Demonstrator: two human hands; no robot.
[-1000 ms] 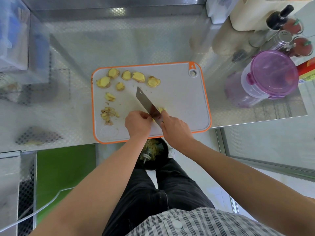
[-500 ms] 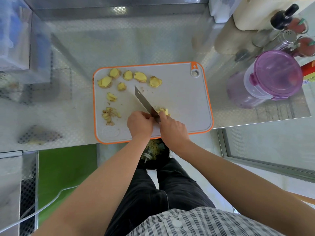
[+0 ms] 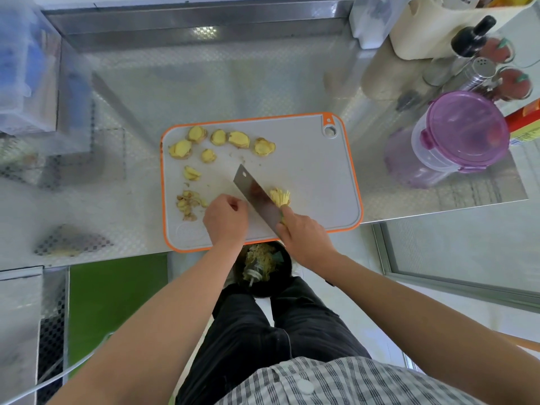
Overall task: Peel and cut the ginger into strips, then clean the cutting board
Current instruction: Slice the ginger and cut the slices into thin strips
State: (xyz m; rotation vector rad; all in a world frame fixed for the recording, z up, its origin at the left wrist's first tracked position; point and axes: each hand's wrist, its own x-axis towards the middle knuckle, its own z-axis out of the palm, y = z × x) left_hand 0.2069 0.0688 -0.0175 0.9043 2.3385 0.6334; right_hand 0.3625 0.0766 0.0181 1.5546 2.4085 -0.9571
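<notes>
Seven ginger slices [image 3: 239, 139] wait at the far left of the cutting board [image 3: 315, 159]; strips [image 3: 280, 196] sit mid-board, just right of the cleaver [image 3: 257, 200]. Right hand [image 3: 306, 238] grasps the cleaver. Left hand [image 3: 226, 220] is curled beside the blade; can't tell if it pins anything. I'd keep knuckles tucked and cuts thin. Board's right half is open, near edge close.

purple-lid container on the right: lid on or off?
On. The purple lid sits flush on the clear container, and its side clasp looks folded down against the wall.
</notes>
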